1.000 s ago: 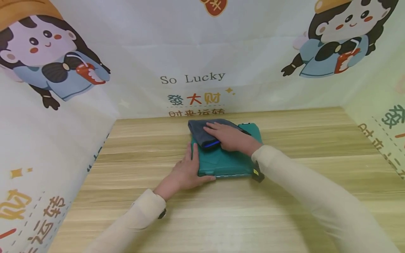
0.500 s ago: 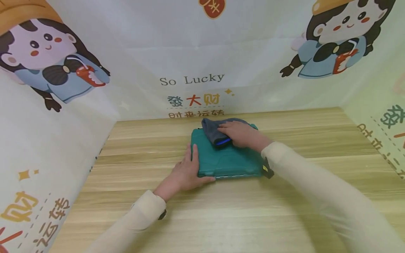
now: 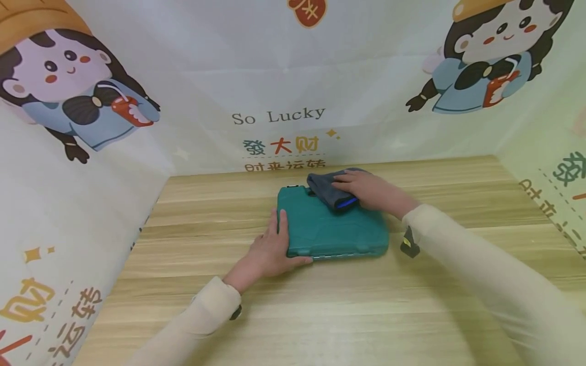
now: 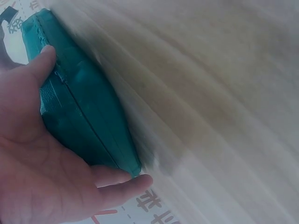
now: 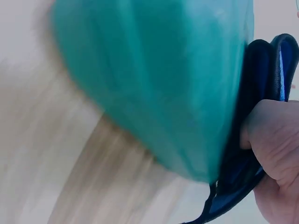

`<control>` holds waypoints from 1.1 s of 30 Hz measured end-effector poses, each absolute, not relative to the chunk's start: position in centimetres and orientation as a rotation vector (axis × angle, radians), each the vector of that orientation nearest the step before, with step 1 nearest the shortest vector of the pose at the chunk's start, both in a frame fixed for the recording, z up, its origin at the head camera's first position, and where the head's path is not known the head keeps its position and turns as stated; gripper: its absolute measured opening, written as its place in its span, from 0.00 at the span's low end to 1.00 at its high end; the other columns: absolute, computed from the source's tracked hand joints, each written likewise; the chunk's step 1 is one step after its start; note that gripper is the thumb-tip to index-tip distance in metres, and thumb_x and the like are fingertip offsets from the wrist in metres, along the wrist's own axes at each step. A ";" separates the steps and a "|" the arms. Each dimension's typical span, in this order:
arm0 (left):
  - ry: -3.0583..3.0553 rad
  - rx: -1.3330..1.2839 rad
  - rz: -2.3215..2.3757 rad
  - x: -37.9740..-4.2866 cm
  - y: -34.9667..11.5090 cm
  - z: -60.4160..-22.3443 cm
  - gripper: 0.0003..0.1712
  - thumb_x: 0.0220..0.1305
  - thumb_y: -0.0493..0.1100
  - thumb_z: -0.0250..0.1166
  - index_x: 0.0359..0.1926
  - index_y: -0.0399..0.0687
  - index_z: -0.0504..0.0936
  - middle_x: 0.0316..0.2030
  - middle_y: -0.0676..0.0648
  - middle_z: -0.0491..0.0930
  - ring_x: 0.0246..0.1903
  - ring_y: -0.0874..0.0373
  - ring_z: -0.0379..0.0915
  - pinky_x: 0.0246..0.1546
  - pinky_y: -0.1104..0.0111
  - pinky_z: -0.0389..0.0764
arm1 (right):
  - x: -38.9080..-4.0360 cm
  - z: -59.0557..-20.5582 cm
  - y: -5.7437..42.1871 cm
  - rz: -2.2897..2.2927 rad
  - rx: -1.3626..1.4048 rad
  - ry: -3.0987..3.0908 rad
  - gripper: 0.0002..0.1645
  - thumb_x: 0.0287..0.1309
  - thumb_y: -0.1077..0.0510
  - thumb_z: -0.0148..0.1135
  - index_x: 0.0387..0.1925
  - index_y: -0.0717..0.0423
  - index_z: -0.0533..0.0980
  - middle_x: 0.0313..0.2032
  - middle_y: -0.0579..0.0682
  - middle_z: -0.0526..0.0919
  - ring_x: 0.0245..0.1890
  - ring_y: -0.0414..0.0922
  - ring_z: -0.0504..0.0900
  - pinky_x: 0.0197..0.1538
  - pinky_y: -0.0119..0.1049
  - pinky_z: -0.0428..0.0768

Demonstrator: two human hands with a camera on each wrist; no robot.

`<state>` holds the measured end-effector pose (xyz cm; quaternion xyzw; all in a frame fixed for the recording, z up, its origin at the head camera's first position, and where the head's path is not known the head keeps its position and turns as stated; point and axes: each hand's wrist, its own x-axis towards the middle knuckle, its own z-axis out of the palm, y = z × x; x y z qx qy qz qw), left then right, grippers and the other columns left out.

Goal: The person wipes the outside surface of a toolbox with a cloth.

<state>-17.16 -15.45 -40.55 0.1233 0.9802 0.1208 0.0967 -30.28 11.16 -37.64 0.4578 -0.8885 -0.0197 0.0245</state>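
Note:
A teal plastic case (image 3: 331, 231) lies flat on the table, its hinged edge towards me. My left hand (image 3: 269, 251) steadies its near left corner, fingers fairly straight along the left side and thumb along the hinged edge. In the left wrist view, that thumb touches the hinge side of the case (image 4: 88, 98). My right hand (image 3: 366, 190) holds a folded dark grey cloth (image 3: 324, 188) with a blue inner side against the far right part of the lid. Seen from the right wrist, the thumb tucks into the folds of the cloth (image 5: 233, 186). Part of the far edge is hidden.
The wood-grain table (image 3: 220, 203) runs back to a white printed curtain (image 3: 284, 76) close behind the case. Similar printed sheets stand along the left and right sides. A black strap-like piece (image 3: 409, 244) hangs below the right sleeve.
My right hand has slid the cloth rightward across the lid, uncovering its left and middle parts. My left hand has stayed at the case's corner, and the case has not visibly moved.

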 end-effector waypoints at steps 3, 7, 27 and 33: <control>2.906 0.364 0.358 -17.2 -15.4 -40.6 0.72 0.43 0.80 0.53 0.70 0.41 0.27 0.69 0.37 0.25 0.61 0.41 0.55 0.55 0.49 0.62 | -30.2 -37.9 12.2 -0.007 1.400 -2.757 0.36 0.55 0.75 0.49 0.67 0.58 0.59 0.66 0.58 0.59 0.64 0.59 0.55 0.63 0.49 0.55; 2.907 0.366 0.352 -17.2 -15.4 -40.7 0.72 0.43 0.81 0.53 0.69 0.41 0.27 0.69 0.37 0.25 0.62 0.41 0.54 0.55 0.49 0.62 | -30.2 -38.3 13.4 0.056 1.362 -2.774 0.40 0.53 0.76 0.50 0.68 0.58 0.55 0.66 0.60 0.56 0.64 0.60 0.54 0.62 0.51 0.56; 2.944 0.378 0.380 -17.2 -15.6 -41.1 0.72 0.43 0.81 0.53 0.70 0.40 0.28 0.69 0.35 0.30 0.59 0.39 0.58 0.54 0.48 0.63 | -27.1 -38.6 15.4 0.230 1.084 -2.964 0.38 0.57 0.73 0.45 0.69 0.64 0.49 0.67 0.68 0.47 0.64 0.60 0.52 0.58 0.50 0.63; 2.946 0.385 0.387 -17.2 -15.5 -41.2 0.72 0.43 0.80 0.54 0.69 0.39 0.29 0.69 0.35 0.30 0.61 0.40 0.54 0.54 0.48 0.63 | -25.8 -38.4 14.4 0.137 0.969 -2.991 0.34 0.61 0.68 0.45 0.68 0.68 0.49 0.65 0.71 0.48 0.63 0.65 0.52 0.58 0.54 0.62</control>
